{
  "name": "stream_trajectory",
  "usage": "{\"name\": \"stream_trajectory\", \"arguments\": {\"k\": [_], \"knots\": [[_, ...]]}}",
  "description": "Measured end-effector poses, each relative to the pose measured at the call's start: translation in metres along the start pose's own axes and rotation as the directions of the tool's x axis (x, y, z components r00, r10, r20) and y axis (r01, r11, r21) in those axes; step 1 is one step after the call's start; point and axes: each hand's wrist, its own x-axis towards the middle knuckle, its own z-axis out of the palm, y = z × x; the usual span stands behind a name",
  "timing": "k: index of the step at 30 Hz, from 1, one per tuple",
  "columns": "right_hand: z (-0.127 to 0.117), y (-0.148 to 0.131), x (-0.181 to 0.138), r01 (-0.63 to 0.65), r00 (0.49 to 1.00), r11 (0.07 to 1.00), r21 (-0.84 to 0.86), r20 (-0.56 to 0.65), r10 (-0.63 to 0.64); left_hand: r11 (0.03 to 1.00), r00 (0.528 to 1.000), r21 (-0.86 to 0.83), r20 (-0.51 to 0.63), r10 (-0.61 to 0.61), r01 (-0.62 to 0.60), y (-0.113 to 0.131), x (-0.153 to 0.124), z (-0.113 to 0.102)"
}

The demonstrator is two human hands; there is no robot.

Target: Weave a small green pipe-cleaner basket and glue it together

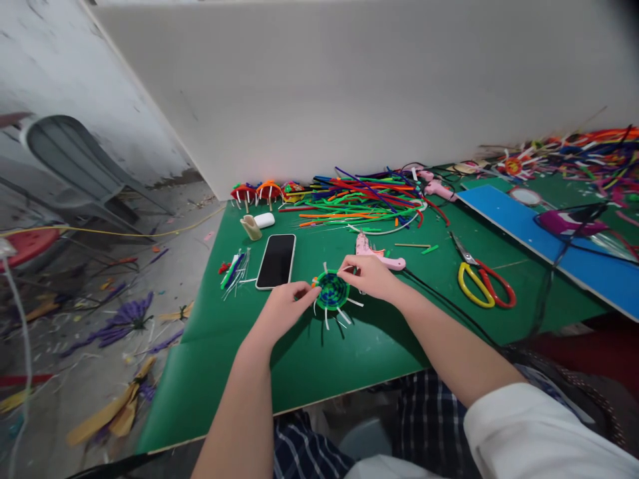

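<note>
A small round woven disc (332, 291) of green and blue strands, with white spokes sticking out around it, is held just above the green table (309, 362). My left hand (282, 306) pinches its left edge with closed fingers. My right hand (370, 274) pinches a white spoke at the disc's upper right edge. A pink glue gun (375, 253) lies just behind my right hand.
A black phone (276, 261) lies left of the disc, with short cut strands (233, 269) beside it. A heap of coloured strands (364, 196) fills the back. Yellow and red scissors (483, 279) lie to the right, near a blue board (549, 243). Scraps litter the floor at left.
</note>
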Motion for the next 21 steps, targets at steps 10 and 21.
{"name": "stream_trajectory", "arguments": {"k": [10, 21], "knots": [[0.007, -0.005, 0.000, 0.039, 0.999, 0.999, -0.018, 0.012, -0.039, 0.983, 0.999, 0.178, 0.008, 0.035, -0.036, -0.008, 0.003, 0.006], [-0.053, 0.036, -0.007, -0.133, 0.991, 0.882, -0.451, -0.035, 0.132, 0.996, 0.990, 0.017, -0.112, -0.089, 0.092, -0.016, 0.001, -0.014]]}}
